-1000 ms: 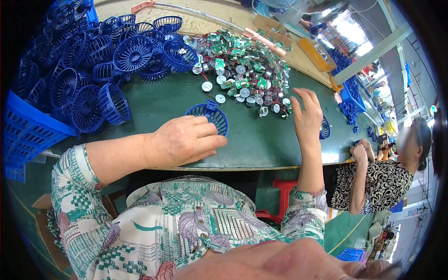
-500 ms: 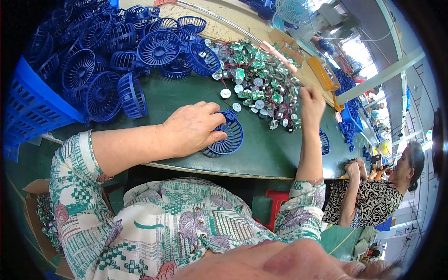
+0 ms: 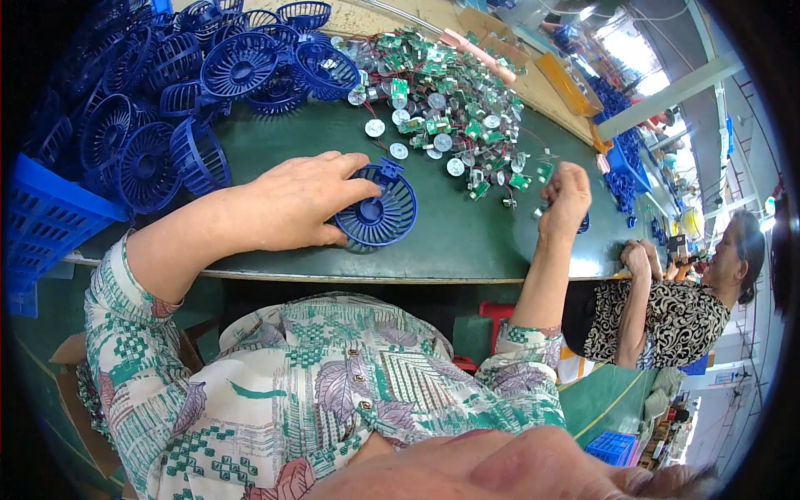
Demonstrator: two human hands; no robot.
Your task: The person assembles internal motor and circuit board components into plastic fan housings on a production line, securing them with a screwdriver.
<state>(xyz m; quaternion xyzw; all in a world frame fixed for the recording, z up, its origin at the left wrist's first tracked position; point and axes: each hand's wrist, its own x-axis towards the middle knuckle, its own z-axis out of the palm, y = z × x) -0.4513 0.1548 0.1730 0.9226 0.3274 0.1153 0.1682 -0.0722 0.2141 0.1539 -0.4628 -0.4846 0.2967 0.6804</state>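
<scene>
Lying on the green tabletop in front of me is a round blue slatted fan guard [image 3: 377,212], hinge side away from me. My left hand [image 3: 308,200] grips its left rim, thumb at the near side and fingers at the far side. To the right, my right hand [image 3: 568,198] is raised with its fingers pinched together on a small motor with a green circuit board [image 3: 546,172]. The hold itself is partly hidden by the fingers. Another blue fan guard [image 3: 585,223] shows partly behind my right wrist.
A heap of motors with circuit boards and wires [image 3: 450,125] covers the table's middle back. Many blue fan guards [image 3: 146,167] are piled at the left, beside a blue plastic crate [image 3: 58,217]. A co-worker in a patterned top [image 3: 658,321] sits at the right.
My right hand has come nearer, away from the heap's right side, and a motor with a circuit board now shows at its fingers. My left hand stays at the fan guard; the view has shifted.
</scene>
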